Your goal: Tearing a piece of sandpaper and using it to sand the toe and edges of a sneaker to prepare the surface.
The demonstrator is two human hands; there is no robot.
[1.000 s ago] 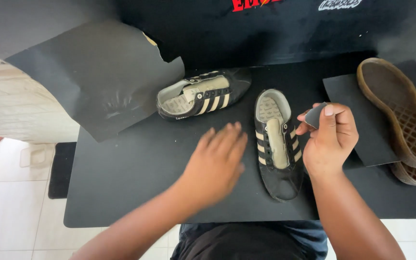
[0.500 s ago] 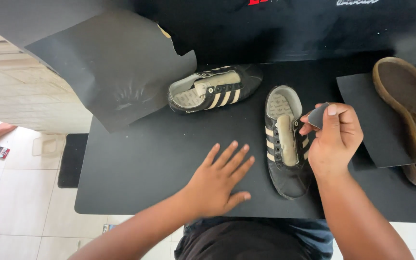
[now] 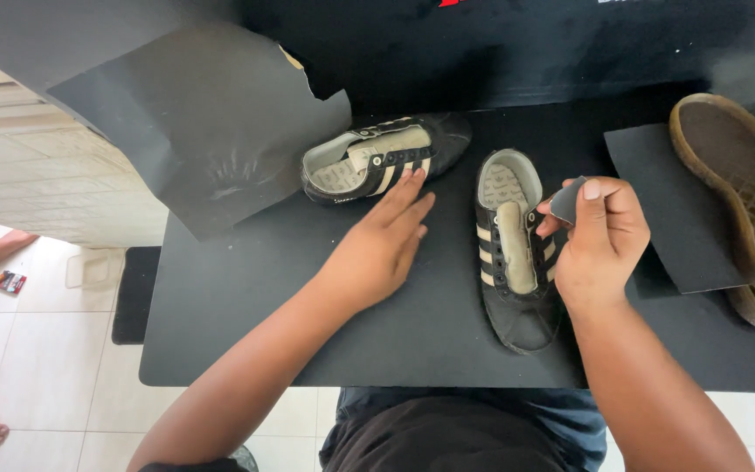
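1. Black tabletop [image 3: 246,306] carries two striped shoes.
2. Left hand [image 3: 377,245], flat and open, reaches the tipped shoe [image 3: 377,157] ahead.
3. Right hand [image 3: 600,236] pinches a dark scrap [image 3: 567,199] over the upright shoe [image 3: 513,249]; steadying seems needed.

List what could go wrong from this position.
1. The left hand reaches the side-lying shoe with fingertips only; it may push it away rather than grasp it.
2. The right hand pinches a small grey piece lightly; it might slip onto the upright shoe.
3. The upturned shoe overhangs the table at the right and could fall.
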